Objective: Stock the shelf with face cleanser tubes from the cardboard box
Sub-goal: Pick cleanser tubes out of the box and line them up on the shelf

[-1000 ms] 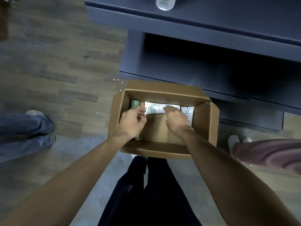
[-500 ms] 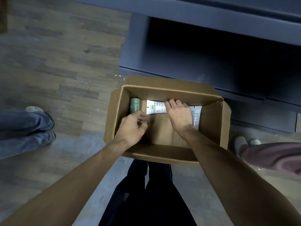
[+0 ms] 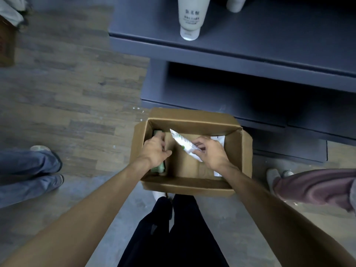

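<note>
Open brown cardboard box (image 3: pixel 192 186) on the floor, flaps splayed outward, set close against the base of a dark blue-grey shelf unit (image 3: pixel 250 62). Floor (image 3: pixel 67 97) of wood-look planks in grey-brown toward the left and far side, changing to plain grey, concrete-like flooring (image 3: pixel 92 191) nearer the camera. Small white specks scattered on the planks just left of the box's far corner.

Both hands inside the box. Right hand (image 3: pixel 212 153) curled round a white face cleanser tube with green print (image 3: pixel 183 142), tube tilted, flat crimped end pointing up and left, lifted clear of the box bottom. Left hand (image 3: pixel 156 151) curled round a pale green tube (image 3: pixel 159 167) lying along the box's left wall; only its ends visible past the fingers. More white packaging (image 3: pixel 218 139) showing behind the right hand, against the right wall of the box; count not readable.

Upper shelf: off-white squeeze tube with dark lettering (image 3: pixel 191 18) standing cap-down near the front edge; a second pale tube (image 3: pixel 235 4) just right of it, mostly cut off by the frame top. Lower shelf cavity in deep shadow, contents not discernible.

Wearer's dark trousers (image 3: pixel 173 237) at bottom centre. Bystander's legs in blue jeans (image 3: pixel 28 170) with light shoes at left. Another person's maroon trouser leg (image 3: pixel 316 187) and pale shoes at right, beside the shelf base. Brown wooden object (image 3: pixel 6 45) at far left edge, partly cut off.
</note>
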